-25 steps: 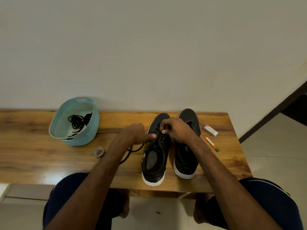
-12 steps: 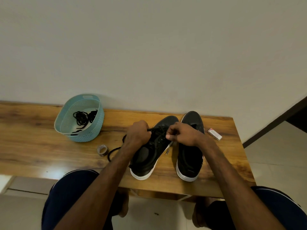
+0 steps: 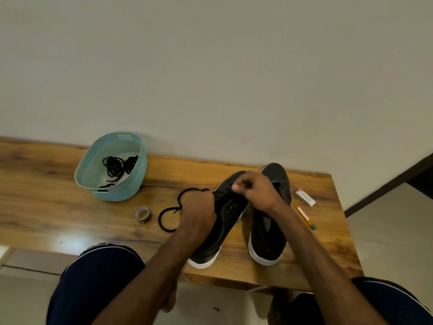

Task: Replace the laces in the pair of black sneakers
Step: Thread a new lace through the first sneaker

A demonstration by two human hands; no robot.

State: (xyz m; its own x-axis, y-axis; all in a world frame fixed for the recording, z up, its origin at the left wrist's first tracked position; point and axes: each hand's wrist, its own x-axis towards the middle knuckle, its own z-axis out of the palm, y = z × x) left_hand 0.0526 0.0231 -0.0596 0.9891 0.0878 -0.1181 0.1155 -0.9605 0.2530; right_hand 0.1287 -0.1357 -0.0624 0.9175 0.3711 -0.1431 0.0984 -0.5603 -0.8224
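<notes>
L sneaker (image 3: pixel 222 231) | loc: desk (image 3: pixel 46 195) front-right, beside R sneaker (image 3: pixel 269 235) | chg: heel swung left vs 1 s ago, more lace (image 3: pixel 159 219) looped on desk | L hand (image 3: pixel 199 212) curled round lace; R hand (image 3: pixel 257 191) fingers pinching lace nr toe-end eyelets | est: 1st shoe mid-job, R sneaker pending.

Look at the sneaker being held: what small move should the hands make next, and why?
Probably pull the black lace further through at the toe end. The right hand pinches there, seemingly on the lace. The left hand grips the tilted left sneaker. The nearer eyelets look empty, and slack lace loops on the table.
</notes>
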